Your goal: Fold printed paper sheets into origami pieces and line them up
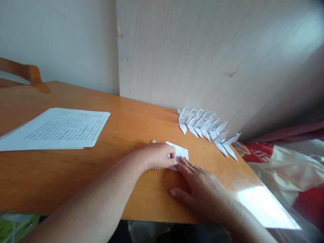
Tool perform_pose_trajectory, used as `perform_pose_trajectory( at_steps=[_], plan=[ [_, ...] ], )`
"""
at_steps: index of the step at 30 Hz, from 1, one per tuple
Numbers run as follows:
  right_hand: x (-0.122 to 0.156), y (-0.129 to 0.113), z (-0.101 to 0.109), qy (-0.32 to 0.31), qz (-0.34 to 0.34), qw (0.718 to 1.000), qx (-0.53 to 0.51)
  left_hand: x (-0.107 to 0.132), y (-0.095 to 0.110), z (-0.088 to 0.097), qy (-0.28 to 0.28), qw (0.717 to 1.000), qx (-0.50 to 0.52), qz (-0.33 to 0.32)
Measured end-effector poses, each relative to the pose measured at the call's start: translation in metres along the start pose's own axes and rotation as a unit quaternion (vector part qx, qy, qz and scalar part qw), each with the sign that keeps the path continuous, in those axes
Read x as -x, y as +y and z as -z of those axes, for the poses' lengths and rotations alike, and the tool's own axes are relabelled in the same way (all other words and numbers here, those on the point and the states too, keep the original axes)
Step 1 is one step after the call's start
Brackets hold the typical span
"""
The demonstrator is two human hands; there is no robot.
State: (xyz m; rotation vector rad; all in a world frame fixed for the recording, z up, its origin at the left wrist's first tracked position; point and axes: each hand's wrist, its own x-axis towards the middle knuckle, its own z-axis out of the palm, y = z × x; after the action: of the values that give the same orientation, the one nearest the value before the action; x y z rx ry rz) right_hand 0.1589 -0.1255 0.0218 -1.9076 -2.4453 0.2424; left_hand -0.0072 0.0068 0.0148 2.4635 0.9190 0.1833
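Observation:
A small folded sheet of printed paper [181, 151] lies on the wooden table. My left hand [159, 156] covers its left side, with curled fingers closed on the paper and the thumb out to the far side. On the sheet's near right part rest the fingertips of my right hand [201, 182]; its fingers are stretched out flat and the thumb is spread on the tabletop. Both hands nearly touch over the paper. Beyond them stands a row of several folded paper pieces [199, 122] with pointed ends, set close to one another.
A stack of printed sheets [68, 128] lies on the left of the table [131, 125]. A wooden chair back [25, 72] shows at far left. A pale panel [177, 50] rises behind the table. Red and white bags [291, 165] sit past the right edge.

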Motion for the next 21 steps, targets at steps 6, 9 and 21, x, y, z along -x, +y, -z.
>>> perform_pose_trajectory(
  at_steps=[6, 9, 21],
  plan=[
    [0.0002, 0.0012, -0.0026, 0.013, 0.002, 1.000, -0.009, -0.0023, -0.0029, -0.0041, 0.008, 1.000, 0.006, -0.002],
    [0.0003, 0.0021, -0.0037, 0.012, 0.002, 1.000, -0.002, -0.0023, -0.0023, -0.0038, 0.010, 1.000, 0.005, 0.004],
    [0.0041, 0.0078, 0.0012, 0.011, 0.006, 0.999, 0.037, -0.0012, 0.0012, -0.0001, -0.002, 1.000, 0.005, 0.005]
  ],
)
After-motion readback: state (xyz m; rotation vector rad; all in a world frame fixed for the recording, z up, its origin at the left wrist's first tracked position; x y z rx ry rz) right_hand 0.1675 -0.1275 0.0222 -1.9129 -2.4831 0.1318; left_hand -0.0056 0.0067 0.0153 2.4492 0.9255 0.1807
